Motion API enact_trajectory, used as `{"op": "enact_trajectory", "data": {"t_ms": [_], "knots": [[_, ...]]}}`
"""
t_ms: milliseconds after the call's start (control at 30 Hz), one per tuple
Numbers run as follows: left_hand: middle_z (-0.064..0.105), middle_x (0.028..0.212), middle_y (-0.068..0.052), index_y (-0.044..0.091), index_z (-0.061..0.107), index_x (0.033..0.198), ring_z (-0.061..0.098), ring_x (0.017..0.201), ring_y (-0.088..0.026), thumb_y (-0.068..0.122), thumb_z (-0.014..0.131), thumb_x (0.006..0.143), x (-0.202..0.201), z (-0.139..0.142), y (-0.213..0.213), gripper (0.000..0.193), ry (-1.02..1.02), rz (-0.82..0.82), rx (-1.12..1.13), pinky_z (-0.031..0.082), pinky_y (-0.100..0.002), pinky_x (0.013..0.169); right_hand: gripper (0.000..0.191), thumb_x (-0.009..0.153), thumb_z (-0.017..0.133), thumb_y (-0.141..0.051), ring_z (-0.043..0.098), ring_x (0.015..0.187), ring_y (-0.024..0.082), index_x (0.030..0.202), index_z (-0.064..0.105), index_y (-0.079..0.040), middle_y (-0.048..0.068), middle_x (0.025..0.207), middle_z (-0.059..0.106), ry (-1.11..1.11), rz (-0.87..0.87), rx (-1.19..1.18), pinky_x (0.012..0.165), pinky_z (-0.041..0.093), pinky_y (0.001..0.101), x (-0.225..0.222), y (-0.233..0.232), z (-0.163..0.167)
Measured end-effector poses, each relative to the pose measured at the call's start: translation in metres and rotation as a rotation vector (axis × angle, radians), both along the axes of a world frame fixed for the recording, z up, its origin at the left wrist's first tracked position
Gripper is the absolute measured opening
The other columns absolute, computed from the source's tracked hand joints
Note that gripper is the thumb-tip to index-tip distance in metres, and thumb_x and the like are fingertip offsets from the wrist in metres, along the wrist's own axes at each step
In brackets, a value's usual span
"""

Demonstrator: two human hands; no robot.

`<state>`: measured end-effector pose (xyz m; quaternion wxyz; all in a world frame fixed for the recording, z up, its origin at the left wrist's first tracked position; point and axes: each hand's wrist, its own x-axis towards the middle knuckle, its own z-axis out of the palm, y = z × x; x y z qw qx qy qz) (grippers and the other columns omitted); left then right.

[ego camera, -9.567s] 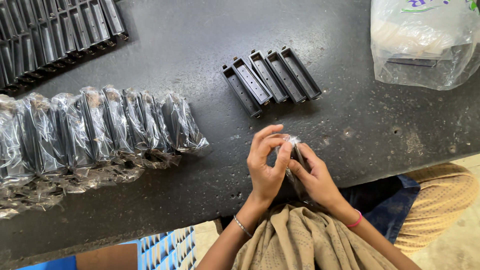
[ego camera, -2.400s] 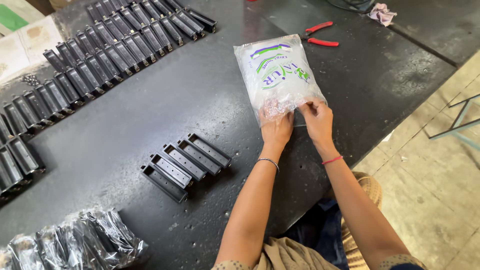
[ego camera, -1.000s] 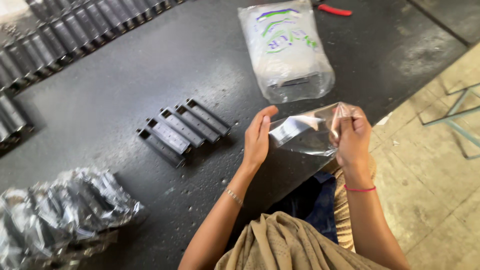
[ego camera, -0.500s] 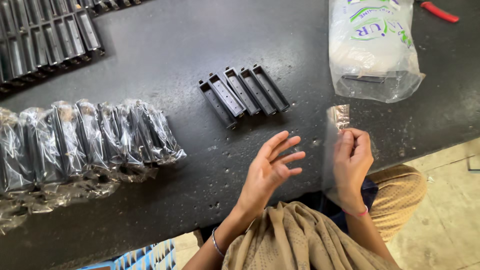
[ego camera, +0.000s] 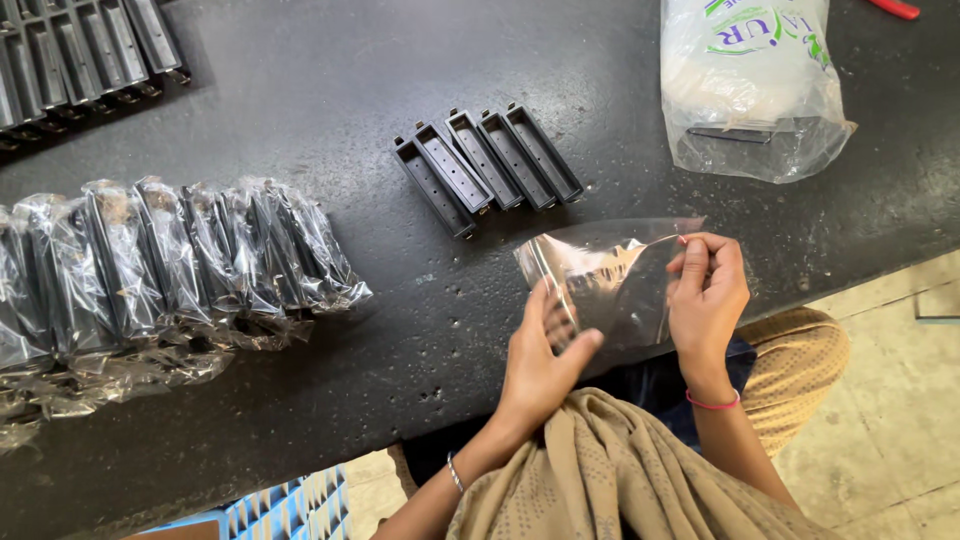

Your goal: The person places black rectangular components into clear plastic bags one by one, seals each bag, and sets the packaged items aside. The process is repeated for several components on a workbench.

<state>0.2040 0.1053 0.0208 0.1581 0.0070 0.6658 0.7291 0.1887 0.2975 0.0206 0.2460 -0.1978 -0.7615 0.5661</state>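
Clear, crinkled plastic bag [ego camera: 610, 285] — empty, glossy — pinched between both hands.

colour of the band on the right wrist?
Pink-red thin band, just below the right hand; head view.

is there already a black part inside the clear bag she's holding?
No: the clear bag held between the left hand and right hand looks empty; five unwrapped black parts lie on the table.

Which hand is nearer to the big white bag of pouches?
Right. The right hand is just below the white bag, pinching the clear pouch. The left hand is lower and further left, at the pouch's other edge.
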Motion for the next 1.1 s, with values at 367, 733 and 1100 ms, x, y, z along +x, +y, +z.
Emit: {"op": "enact_trajectory", "data": {"t_ms": [367,733,1100], "knots": [[0.072,0.092,-0.008,0.003,0.072,0.108,0.071,0.08,-0.014,0.004,0.072,0.09,-0.061,0.05,-0.062,0.018,0.442,0.224,-0.294,0.058,-0.03,0.071,0.029,0.11,0.069,-0.009,0.06,0.105,0.016,0.133,0.054,0.0,0.012,0.127,0.058,0.159,0.133,0.443,0.1,0.051,0.0292,0.018,-0.011,0.071],[0.067,0.091,-0.007,0.007,0.071,0.101,0.066,0.088,-0.027,0.01,0.075,0.09,-0.061,0.09,-0.044,0.012,0.847,0.075,-0.492,0.054,-0.039,0.078,0.043,0.086,0.078,-0.01,0.068,0.112,0.026,0.127,0.067,-0.004,0.012,0.125,0.07,0.103,0.507,0.689,0.095,0.053,0.035,-0.009,-0.071,0.12],[0.071,0.084,-0.007,0.005,0.075,0.091,0.069,0.078,-0.018,0.012,0.079,0.088,-0.053,0.069,-0.048,0.008,0.367,0.129,-0.174,0.056,-0.03,0.071,0.006,0.09,0.077,-0.003,0.067,0.079,0.004,0.097,0.076,-0.002,0.001,0.086,0.075,-0.07,0.403,0.093,0.07,0.052,0.0189,-0.011,-0.039,0.079]]}}
